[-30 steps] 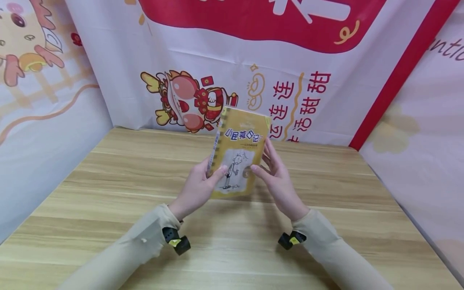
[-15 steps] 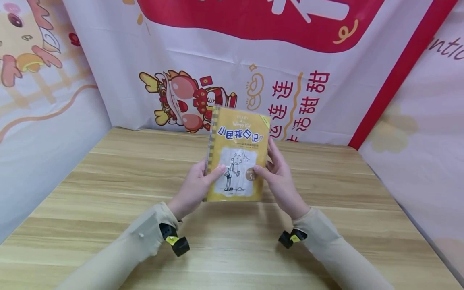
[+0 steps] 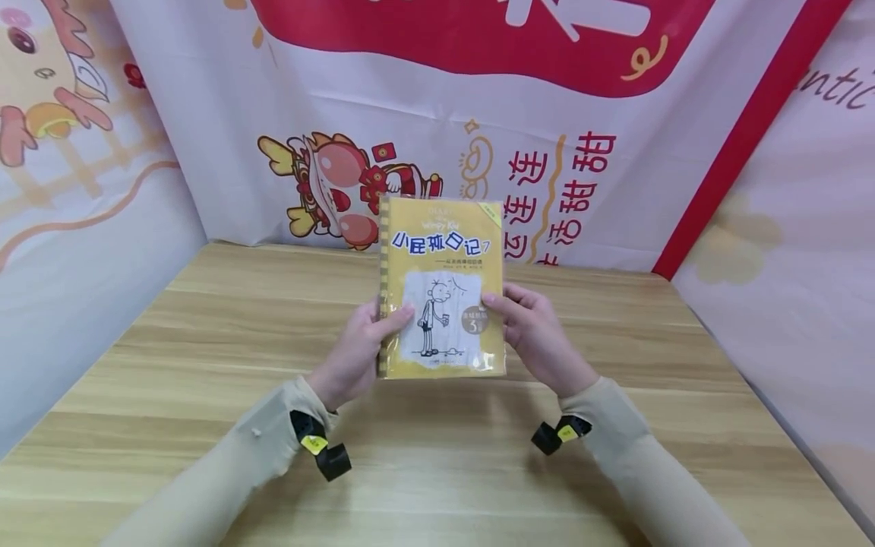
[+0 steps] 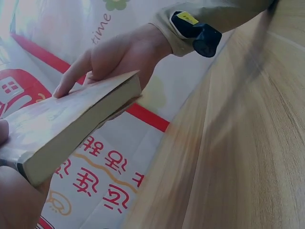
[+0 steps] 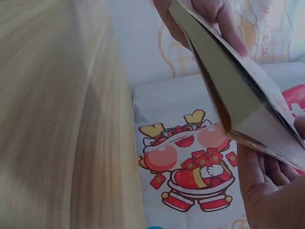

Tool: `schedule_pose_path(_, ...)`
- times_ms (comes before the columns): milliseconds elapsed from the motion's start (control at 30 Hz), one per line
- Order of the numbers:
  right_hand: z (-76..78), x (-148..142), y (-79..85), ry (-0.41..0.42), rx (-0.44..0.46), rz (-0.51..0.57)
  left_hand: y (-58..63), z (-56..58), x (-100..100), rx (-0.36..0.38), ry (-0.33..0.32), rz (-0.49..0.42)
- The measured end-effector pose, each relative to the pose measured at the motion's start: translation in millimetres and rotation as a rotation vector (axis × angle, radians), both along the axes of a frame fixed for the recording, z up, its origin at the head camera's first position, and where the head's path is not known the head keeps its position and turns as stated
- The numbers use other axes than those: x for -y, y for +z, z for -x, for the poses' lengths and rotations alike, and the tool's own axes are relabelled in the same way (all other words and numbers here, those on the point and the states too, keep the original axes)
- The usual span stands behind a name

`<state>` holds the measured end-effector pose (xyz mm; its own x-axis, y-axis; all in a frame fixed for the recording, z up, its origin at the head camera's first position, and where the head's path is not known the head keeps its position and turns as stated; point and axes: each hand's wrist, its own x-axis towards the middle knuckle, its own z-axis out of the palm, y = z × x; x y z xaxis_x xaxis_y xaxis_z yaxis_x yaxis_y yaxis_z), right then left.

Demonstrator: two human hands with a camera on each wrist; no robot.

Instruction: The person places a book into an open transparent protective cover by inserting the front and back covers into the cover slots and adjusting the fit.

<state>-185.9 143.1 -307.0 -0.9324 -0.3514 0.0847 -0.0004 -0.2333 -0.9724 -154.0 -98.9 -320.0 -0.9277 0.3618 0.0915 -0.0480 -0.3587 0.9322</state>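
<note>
A yellow paperback book [image 3: 444, 251] with blue Chinese lettering and a line-drawn boy is held up above the table, front cover facing me. It has a clear glossy jacket. My left hand [image 3: 355, 346] grips its left edge near the spine, thumb on the cover and fingers behind. At the right edge my right hand [image 3: 543, 330] holds it the same way, thumb over the cover by a round brown badge. Both wrist views show the book [image 4: 81, 124] closed, its pale page block [image 5: 224, 76] visible at the lower edge; the fingers behind are partly hidden.
A light wood-grain table [image 3: 437, 471] spreads below the hands. Behind it hangs a white and red cloth [image 3: 383, 99] with a cartoon dragon and Chinese characters. Printed cloths also flank both sides. Black cameras [image 3: 331, 460] are strapped to both wrists.
The book has turned from a slant to face me squarely and shifted slightly left. My right hand has moved a little right, its fingers now drawn in more behind the edge.
</note>
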Motion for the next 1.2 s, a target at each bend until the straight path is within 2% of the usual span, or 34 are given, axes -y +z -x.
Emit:
schedule_pose_path(267,-1.6,0.3,4.3,-0.01,0.012,-0.065,1.3,0.7,1.0,0.025,-0.045,-0.014)
schedule_pose_path(700,-4.1,-0.2,6.2,-0.017,-0.022,-0.119,1.8,-0.1,0.2,0.014,-0.042,0.008)
schedule_pose_path(833,-4.9,0.7,7.7,-0.034,0.001,-0.176,2.8,0.0,0.8,-0.01,-0.005,0.072)
schedule_pose_path(967,-5.0,1.0,7.6,-0.043,0.027,-0.219,2.0,2.1,1.6,-0.048,0.057,0.18)
schedule_pose_path(1100,-4.2,0.4,6.1,-0.035,0.058,-0.225,1.8,3.6,2.6,-0.065,0.093,0.266)
schedule_pose_path(1200,-3.0,-0.2,4.8,-0.031,0.081,-0.222,2.1,4.5,3.1,-0.063,0.099,0.288)
